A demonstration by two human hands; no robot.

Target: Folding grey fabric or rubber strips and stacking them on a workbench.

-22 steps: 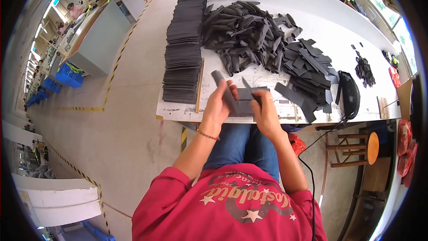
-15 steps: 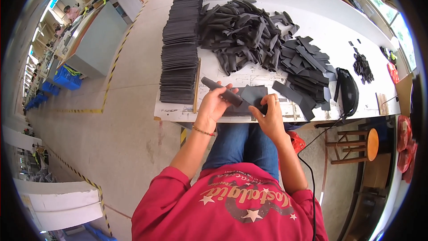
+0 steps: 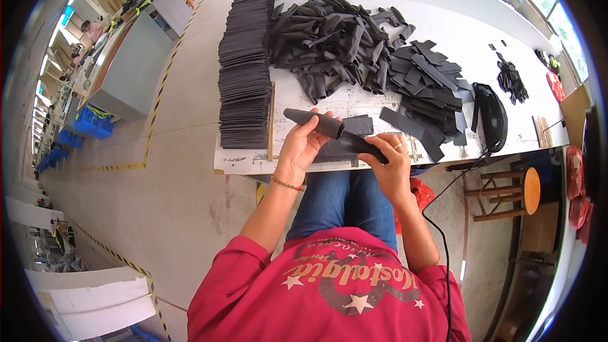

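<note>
now the left hand point(image 3: 305, 142) grips a dark tube point(image 3: 326, 125); the right hand point(image 3: 394, 163) pinches a dark piece point(image 3: 362, 144), newly bent beside the tube's right end, seemingly fitting both together.

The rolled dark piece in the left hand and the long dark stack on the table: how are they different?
The rolled piece is curled like a tube; the long stack is many thin pieces packed tightly together. The rolled piece is much smaller than the long stack. The left hand holds the rolled piece, while the long stack sits on the white table. Both are dark.
</note>
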